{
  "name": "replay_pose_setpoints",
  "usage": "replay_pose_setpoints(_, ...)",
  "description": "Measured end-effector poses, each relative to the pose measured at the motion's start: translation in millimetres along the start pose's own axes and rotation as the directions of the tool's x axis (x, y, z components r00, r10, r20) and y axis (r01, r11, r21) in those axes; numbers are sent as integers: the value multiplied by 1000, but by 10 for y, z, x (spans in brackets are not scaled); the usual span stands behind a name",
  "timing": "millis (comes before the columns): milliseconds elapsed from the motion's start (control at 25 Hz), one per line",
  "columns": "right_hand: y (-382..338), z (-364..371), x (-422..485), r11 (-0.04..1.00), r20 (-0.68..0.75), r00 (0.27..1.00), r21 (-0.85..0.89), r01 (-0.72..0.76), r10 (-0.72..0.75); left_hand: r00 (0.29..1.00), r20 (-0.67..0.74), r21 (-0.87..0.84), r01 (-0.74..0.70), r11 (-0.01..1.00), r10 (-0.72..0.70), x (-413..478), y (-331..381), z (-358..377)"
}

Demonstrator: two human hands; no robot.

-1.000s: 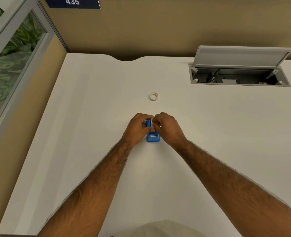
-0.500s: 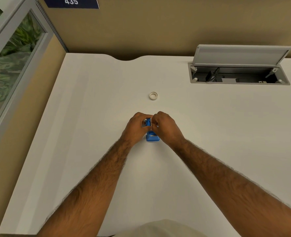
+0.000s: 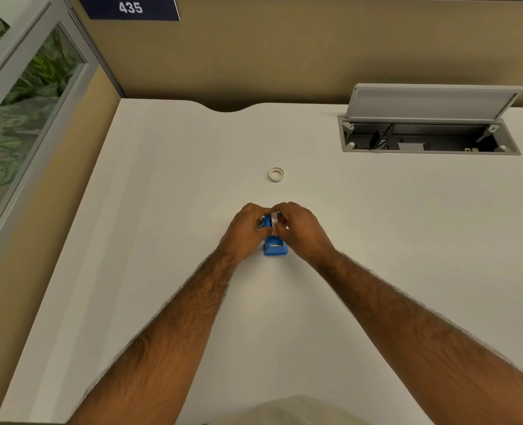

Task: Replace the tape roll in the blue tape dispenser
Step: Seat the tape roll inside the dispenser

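The blue tape dispenser (image 3: 274, 247) stands on the white desk (image 3: 168, 228) in the middle of the view, its cutter end toward me. My left hand (image 3: 243, 232) grips its left side. My right hand (image 3: 300, 230) pinches a tape roll (image 3: 274, 219) that sits at the top of the dispenser between both hands' fingertips. Most of the roll is hidden by my fingers. A second small white tape roll (image 3: 276, 174) lies flat on the desk, apart from the hands, farther back.
An open grey cable hatch (image 3: 429, 139) with its lid raised is set into the desk at the back right. A tan partition wall runs behind the desk. A glass panel (image 3: 24, 118) stands to the left.
Both hands stay on the dispenser. The fingers have shifted a little, and the pale tape roll between them now shows more clearly at the dispenser's top.
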State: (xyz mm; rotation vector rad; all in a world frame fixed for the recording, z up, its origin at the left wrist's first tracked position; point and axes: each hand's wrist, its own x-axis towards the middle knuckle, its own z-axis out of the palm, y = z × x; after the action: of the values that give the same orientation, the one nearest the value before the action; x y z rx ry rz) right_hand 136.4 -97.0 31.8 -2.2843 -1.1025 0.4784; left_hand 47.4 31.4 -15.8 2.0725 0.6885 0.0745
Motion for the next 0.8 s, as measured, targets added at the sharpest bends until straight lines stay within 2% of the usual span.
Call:
replay_pose_setpoints(200, 73, 87, -41, 994, -37, 998, -101, 48, -52, 999, 33, -15, -8, 1000, 8, 1, -4, -6)
replay_pose_setpoints(400, 69, 128, -72, 989, -58, 995, -125, 75, -82, 999, 36, -13, -21, 1000, 22, -22, 16, -33)
replay_pose_setpoints(560, 67, 91, 20, 996, -50, 998, -77, -39, 35, 1000, 29, -7, -3, 1000, 4, -40, 64, -35)
replay_pose_setpoints(640, 42, 60, 86, 984, -13, 999, -170, -44, 43, 1000, 23, 14, 8, 1000, -8, -32, 87, -42)
replay_pose_setpoints(800, -47, 33, 143, 917, 62, 997, -394, 60, -38, 1000, 22, 41, 4, 999, -5, -34, 116, -59)
